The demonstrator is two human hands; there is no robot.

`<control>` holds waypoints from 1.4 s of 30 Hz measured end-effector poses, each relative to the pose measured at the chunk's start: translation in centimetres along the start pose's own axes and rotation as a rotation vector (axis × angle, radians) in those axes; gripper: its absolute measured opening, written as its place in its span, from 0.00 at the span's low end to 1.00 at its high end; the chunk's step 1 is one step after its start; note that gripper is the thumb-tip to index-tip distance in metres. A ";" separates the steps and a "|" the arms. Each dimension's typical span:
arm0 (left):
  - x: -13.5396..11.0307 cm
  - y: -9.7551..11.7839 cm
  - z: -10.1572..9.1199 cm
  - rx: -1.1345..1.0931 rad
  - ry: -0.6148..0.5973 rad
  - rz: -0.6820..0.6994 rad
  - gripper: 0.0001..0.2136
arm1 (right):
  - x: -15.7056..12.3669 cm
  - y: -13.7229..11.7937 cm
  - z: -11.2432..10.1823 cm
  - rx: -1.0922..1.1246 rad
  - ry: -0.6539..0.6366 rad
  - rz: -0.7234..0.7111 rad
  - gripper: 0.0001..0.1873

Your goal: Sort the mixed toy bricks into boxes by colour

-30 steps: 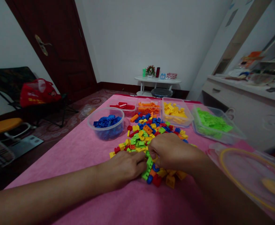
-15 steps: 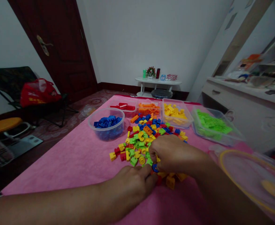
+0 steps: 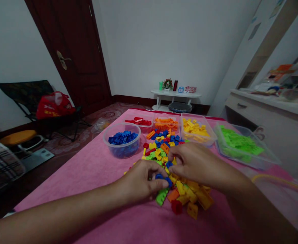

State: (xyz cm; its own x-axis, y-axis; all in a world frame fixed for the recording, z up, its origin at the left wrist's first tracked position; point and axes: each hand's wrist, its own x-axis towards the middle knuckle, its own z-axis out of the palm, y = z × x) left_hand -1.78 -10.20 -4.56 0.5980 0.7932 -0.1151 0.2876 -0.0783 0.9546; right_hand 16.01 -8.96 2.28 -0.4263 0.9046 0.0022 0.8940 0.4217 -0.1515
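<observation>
Left hand [image 3: 141,181] has moved farther up the brick pile [image 3: 189,191], pinching blue pieces [image 3: 168,182]; right hand [image 3: 189,161], apart, curls at another blue brick [image 3: 169,164] (grip unclear). Picking blues seems underway, next needing a steady pinch.

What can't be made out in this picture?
In the head view:
- Loose bricks under the hands: covered by the left hand and right hand.
- Blue piece at the left hand: its full shape is partly hidden by the thumb.
- Yellow-rimmed lid: blurred, cut off by the right edge.
- Red bag: its sides hide any contents.
</observation>
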 end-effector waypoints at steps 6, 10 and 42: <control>1.3 0.3 -0.4 -1.060 -0.086 -0.217 0.12 | 0.6 -1.3 0.3 0.410 0.242 -0.012 0.14; 1.4 1.4 -1.8 -1.203 -0.065 -0.227 0.13 | 0.8 -1.3 0.2 0.479 0.360 0.001 0.17; 10.9 3.9 -5.6 0.930 0.176 0.211 0.11 | 3.3 5.3 3.0 0.211 0.311 0.148 0.11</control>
State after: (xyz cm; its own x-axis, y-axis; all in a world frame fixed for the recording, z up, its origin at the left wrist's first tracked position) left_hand 1.70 1.52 -0.59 0.6062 0.7814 0.1482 0.7093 -0.6155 0.3436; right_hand 18.95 -3.90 -1.44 -0.2043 0.9439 0.2596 0.8806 0.2930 -0.3724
